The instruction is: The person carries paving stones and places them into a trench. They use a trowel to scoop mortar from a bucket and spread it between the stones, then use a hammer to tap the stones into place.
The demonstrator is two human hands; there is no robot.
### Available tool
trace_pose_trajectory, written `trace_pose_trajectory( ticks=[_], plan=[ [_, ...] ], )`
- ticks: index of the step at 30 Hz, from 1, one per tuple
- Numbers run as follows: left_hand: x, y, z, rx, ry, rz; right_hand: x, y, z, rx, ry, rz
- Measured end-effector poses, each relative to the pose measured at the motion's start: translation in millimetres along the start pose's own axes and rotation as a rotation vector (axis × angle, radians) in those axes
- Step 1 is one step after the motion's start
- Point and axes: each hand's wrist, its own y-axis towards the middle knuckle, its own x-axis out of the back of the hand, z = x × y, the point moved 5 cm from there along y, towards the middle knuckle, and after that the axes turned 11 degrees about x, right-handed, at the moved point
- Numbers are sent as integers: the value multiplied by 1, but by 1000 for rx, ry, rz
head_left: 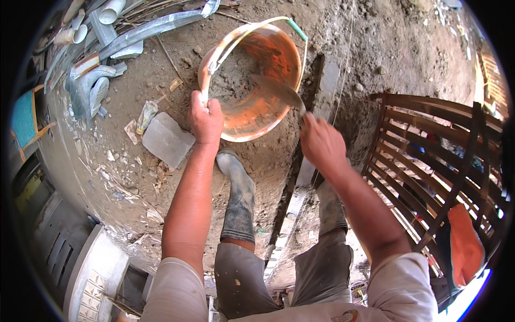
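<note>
An orange bucket (252, 126) with wet grey mortar (233, 80) inside tilts in front of me, its mouth toward me. My left hand (206, 115) is closed round the bucket's near left rim. A pale handle, with a green sleeve (296, 29) on it, arches over the far side. In my right hand (323, 140) is the grip of a trowel (280, 90). The trowel's blade reaches over the right rim into the bucket, its tip close to the mortar. The fingers of my right hand wrap the grip, which they mostly hide.
A grey block (168, 139) lies left of the bucket. Right of it runs a narrow row of blocks (328, 78) beside a taut string. A slatted wooden fence (429, 145) stands at the right, with an orange cloth (464, 244) on it. Scrap metal and pipes (155, 29) heap at far left.
</note>
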Motion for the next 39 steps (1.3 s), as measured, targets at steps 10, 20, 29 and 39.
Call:
trace_pose_trajectory(
  ticks=[10, 20, 29, 39],
  plan=[
    [-3, 20, 3, 25, -92, 84, -77, 133, 39, 31, -13, 216],
    [-4, 13, 11, 41, -197, 62, -93, 109, 48, 62, 448, 389],
    [11, 28, 46, 99, -143, -8, -81, 8, 35, 43, 904, 13],
    [8, 21, 23, 69, -84, -20, -129, -236, -31, -497, 633, -171]
  ],
)
